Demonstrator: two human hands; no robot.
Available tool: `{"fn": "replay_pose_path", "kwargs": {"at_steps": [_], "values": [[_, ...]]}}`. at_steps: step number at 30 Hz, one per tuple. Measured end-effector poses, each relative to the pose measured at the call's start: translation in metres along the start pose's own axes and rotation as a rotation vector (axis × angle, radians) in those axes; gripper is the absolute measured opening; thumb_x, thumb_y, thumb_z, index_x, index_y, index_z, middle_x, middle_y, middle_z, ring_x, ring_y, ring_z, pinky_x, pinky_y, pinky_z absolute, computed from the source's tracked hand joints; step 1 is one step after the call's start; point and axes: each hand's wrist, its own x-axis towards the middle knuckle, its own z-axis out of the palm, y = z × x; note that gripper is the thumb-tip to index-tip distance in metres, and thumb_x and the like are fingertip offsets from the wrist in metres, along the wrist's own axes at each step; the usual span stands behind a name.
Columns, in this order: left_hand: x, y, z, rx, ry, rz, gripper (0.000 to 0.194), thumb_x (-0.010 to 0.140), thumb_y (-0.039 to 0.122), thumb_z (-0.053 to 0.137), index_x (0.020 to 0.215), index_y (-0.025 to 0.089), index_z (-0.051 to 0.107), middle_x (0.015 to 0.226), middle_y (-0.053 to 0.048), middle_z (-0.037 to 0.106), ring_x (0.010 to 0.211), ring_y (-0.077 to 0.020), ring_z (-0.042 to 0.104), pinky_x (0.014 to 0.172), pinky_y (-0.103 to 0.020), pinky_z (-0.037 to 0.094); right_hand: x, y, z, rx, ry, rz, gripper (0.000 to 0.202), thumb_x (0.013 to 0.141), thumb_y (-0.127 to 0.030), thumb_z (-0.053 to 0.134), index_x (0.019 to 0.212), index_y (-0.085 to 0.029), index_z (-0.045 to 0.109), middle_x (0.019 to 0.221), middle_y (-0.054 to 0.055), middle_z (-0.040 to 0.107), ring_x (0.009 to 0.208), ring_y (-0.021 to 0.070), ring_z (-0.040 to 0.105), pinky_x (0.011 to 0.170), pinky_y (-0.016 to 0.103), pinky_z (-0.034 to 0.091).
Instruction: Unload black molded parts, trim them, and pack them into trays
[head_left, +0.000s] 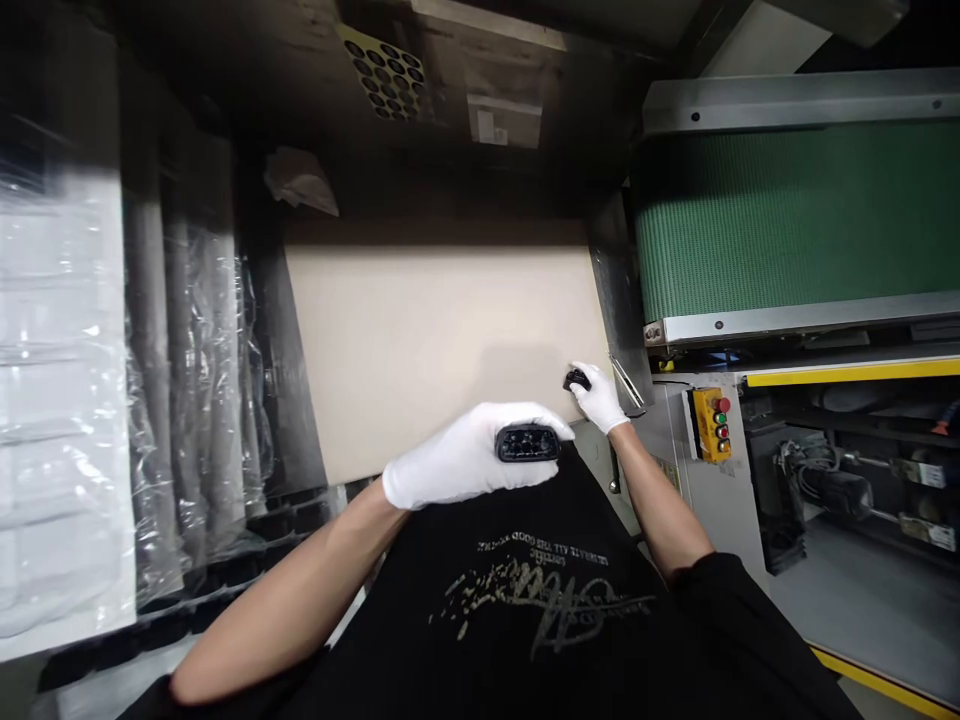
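My left hand [465,455], in a white glove, is closed around a black oblong plastic part [527,443] close to my chest. The part's ribbed, hollow-looking face points up at me. Farther right, my gloved right hand [600,395] grips a smaller-looking black part [577,379] by the right edge of the beige work surface [420,320]. Its exact kind cannot be made out. The two hands are apart from each other.
At the right runs a green conveyor belt [795,215] with metal rails. Below it sits a yellow button box [711,425]. Plastic-wrapped stacks [202,370] and black trays [187,600] stand left. A yellow sheet with dark discs [384,72] lies at the back.
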Motion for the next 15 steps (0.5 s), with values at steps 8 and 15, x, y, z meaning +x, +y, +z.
{"fn": "replay_pose_path", "kwargs": {"at_steps": [8,15], "values": [[0.002,0.002,0.008,-0.013,0.106,-0.012,0.033,0.085,0.041,0.084,0.111,0.021,0.079,0.103,-0.006,0.08,0.094,-0.0227,0.075,0.089,-0.036,0.062,-0.019,-0.014,-0.008,0.836,0.142,0.241,0.038,0.068,-0.02,0.083,0.105,-0.025,0.073,0.112,0.004,0.075,0.11,0.0243,0.069,0.105,0.047,0.058],[0.004,0.009,0.034,-0.051,0.124,-0.102,0.032,0.084,0.041,0.087,0.106,0.02,0.078,0.095,-0.007,0.078,0.075,-0.0164,0.069,0.061,-0.023,0.055,-0.056,-0.067,-0.031,1.672,-0.065,0.348,0.03,0.077,-0.012,0.067,0.105,-0.022,0.069,0.095,0.001,0.072,0.086,0.0138,0.067,0.071,0.024,0.058]]}}
